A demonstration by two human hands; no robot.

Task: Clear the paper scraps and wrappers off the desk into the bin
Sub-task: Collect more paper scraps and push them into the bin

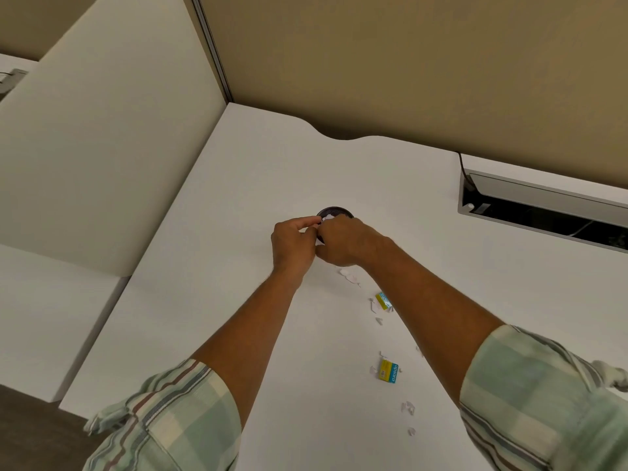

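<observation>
Bin (334, 211): small, round, dark mesh; upright on the white desk (238, 205), largely hidden behind the hands; white paper shows at its rim.
Near wrapper (388, 369): yellow and blue, flat on the desk.
Far wrapper (384, 300): yellow and blue, lying closer to the bin.
Paper scraps (407, 407): small, white, torn; strewn in a loose trail from beside the bin to the desk's near right part.

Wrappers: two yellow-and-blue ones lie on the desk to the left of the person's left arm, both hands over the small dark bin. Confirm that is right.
Not quite. The head view shows both yellow-and-blue wrappers on the white desk between the two forearms, right of the left arm, not left of it. Both hands, left and right, are indeed over the small dark bin.
</observation>
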